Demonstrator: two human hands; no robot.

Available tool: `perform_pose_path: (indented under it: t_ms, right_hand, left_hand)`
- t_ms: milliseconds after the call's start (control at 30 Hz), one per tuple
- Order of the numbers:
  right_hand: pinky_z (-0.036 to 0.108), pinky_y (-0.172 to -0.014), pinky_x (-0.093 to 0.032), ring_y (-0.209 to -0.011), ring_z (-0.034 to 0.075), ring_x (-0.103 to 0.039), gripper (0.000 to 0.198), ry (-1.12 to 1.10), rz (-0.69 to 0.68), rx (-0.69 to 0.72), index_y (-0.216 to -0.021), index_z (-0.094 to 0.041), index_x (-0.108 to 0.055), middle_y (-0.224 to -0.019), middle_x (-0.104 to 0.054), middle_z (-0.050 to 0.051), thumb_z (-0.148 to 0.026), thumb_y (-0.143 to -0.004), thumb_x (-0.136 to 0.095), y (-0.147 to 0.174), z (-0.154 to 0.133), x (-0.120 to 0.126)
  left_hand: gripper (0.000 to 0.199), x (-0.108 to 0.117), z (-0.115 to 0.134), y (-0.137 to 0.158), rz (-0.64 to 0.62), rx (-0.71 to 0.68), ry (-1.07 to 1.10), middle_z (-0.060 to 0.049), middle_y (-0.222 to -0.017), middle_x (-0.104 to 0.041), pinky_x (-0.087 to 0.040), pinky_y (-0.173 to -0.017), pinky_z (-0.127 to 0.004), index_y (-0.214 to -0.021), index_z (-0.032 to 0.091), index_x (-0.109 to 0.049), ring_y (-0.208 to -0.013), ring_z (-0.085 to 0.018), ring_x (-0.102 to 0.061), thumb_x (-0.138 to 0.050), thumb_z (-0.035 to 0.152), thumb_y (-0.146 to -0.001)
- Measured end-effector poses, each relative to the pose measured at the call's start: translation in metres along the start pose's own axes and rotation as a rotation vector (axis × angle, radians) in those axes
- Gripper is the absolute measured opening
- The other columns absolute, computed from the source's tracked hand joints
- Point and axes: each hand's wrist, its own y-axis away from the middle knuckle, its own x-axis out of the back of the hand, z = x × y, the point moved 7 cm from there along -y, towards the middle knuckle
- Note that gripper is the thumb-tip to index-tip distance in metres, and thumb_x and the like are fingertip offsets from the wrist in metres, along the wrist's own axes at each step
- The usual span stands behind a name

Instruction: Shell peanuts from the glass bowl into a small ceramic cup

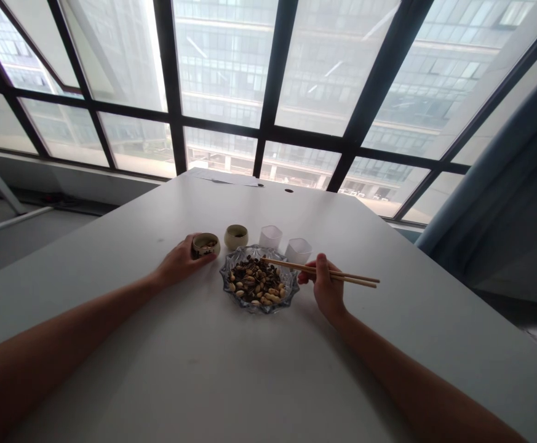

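My left hand (pixel 182 261) is wrapped round a small ceramic cup (pixel 198 250) with dark markings; some light-coloured nuts lie inside it. In my right hand (pixel 326 286) is a pair of wooden chopsticks (pixel 355 280), their tips over the far side of a scalloped glass bowl (pixel 291 298). That bowl holds a mix of peanuts (pixel 275 296), pistachios (pixel 232 287) and dark seeds (pixel 250 269). Whether the tips grip a seed is too small to tell. Beside the held cup stands a second ceramic cup (pixel 236 239) with something dark in it.
Two translucent white cups (pixel 270 236) stand behind the bowl, one of them (pixel 298 249) near my right hand. Everything rests on a white table (pixel 194 381). Papers (pixel 222 178) lie at its far edge, before large windows. A blue curtain (pixel 494 172) hangs at right.
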Motion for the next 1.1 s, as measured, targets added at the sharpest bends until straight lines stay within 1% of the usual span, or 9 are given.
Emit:
perform_pose_path:
  t_ms: [233,667,800,967,1100]
  right_hand:
    - [0.028,-0.045,-0.050,-0.042,0.017,-0.062,0.056,0.013,-0.026,0.053,-0.069,-0.019,-0.062,-0.049,-0.066,0.002,-0.073,-0.081,-0.061,0.0004,-0.0039,0.0006]
    - [0.028,-0.041,-0.049,-0.038,0.016,-0.059,0.061,0.002,-0.015,0.007,-0.069,-0.018,-0.061,-0.048,-0.065,0.002,-0.079,-0.073,-0.063,-0.0016,0.0016,0.0005]
    - [0.028,-0.042,-0.049,-0.038,0.016,-0.060,0.062,0.024,-0.016,0.015,-0.068,-0.018,-0.061,-0.049,-0.066,0.003,-0.080,-0.074,-0.061,-0.0007,-0.0007,0.0001]
    - [0.028,-0.042,-0.049,-0.039,0.016,-0.061,0.062,0.035,-0.019,0.031,-0.068,-0.019,-0.060,-0.049,-0.066,0.003,-0.081,-0.074,-0.060,-0.0004,-0.0034,-0.0004]
    - [0.028,-0.042,-0.049,-0.039,0.017,-0.061,0.061,0.034,-0.014,0.028,-0.068,-0.019,-0.059,-0.048,-0.066,0.003,-0.081,-0.075,-0.059,-0.0013,-0.0012,0.0002]
  left_hand:
    - [0.083,-0.0016,-0.0039,-0.0010,0.012,-0.014,0.004,-0.013,-0.121,-0.068,-0.052,-0.095,-0.045,-0.130,0.020,-0.054,-0.108,-0.033,-0.065,-0.069,0.072,-0.068]
    - [0.082,-0.0024,-0.0011,-0.0005,0.006,-0.027,0.004,-0.012,-0.118,-0.069,-0.052,-0.095,-0.043,-0.131,0.020,-0.053,-0.108,-0.031,-0.066,-0.069,0.071,-0.069]
    - [0.080,-0.0019,-0.0004,-0.0003,0.018,-0.028,0.006,-0.012,-0.116,-0.070,-0.053,-0.093,-0.043,-0.129,0.020,-0.054,-0.106,-0.031,-0.067,-0.070,0.070,-0.069]
    - [0.080,-0.0005,0.0000,-0.0002,0.041,-0.030,0.055,-0.012,-0.113,-0.071,-0.053,-0.090,-0.040,-0.125,0.020,-0.057,-0.104,-0.030,-0.068,-0.074,0.070,-0.064]
    - [0.081,-0.0016,-0.0013,-0.0007,0.034,-0.030,0.056,-0.012,-0.115,-0.071,-0.053,-0.091,-0.040,-0.125,0.021,-0.057,-0.106,-0.030,-0.067,-0.073,0.071,-0.064]
